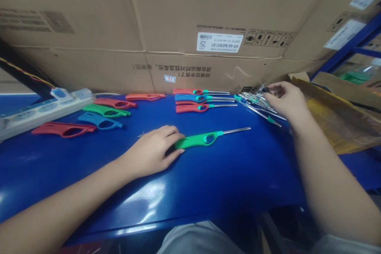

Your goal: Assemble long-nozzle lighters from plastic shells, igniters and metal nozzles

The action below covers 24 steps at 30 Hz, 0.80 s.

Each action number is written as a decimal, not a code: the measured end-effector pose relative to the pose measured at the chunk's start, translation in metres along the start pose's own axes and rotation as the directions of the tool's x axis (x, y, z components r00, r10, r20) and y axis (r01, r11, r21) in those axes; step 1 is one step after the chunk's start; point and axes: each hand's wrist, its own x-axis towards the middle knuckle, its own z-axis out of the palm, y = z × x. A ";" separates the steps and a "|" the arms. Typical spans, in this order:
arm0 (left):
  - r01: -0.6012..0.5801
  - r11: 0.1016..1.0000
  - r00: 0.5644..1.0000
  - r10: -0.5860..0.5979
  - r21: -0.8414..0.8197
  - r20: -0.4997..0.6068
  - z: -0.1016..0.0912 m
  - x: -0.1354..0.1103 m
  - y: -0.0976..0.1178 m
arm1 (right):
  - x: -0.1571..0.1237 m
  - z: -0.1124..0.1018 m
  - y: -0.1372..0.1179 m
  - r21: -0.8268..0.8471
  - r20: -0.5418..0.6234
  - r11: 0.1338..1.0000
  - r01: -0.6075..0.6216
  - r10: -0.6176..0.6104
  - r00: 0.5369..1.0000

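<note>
- Green lighter (195, 141) lies lengthwise left-to-right, nozzle (236, 131) pointing right, on glossy blue tabletop (214, 182).
- Left hand (156, 151) closed round its butt; right hand (287, 101) pinching a dark object (266, 90).
- Cardboard (113, 27) stands behind.

Our left hand (153, 149) and right hand (287, 101) are bare, as are the left forearm (74, 196) and right forearm (324, 170), both smooth and tapering. We wear light grey cloth (202, 240), faintly creased; a second grey patch (339, 245) might be sleeve or trouser, we cannot tell.
</note>
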 end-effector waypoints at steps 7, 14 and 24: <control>-0.038 0.999 0.999 0.037 -0.033 -0.020 0.003 0.001 0.004 | -0.014 0.006 -0.018 0.333 -0.158 0.930 0.155 -0.107 0.982; -0.070 0.996 0.997 0.068 -0.047 -0.036 0.012 0.000 0.016 | -0.058 0.012 -0.080 0.607 -0.119 0.752 0.257 -0.233 0.965; -0.104 0.993 0.994 0.103 -0.049 -0.028 0.014 -0.003 0.022 | -0.110 0.050 -0.188 0.921 0.240 0.390 -0.014 -0.540 0.807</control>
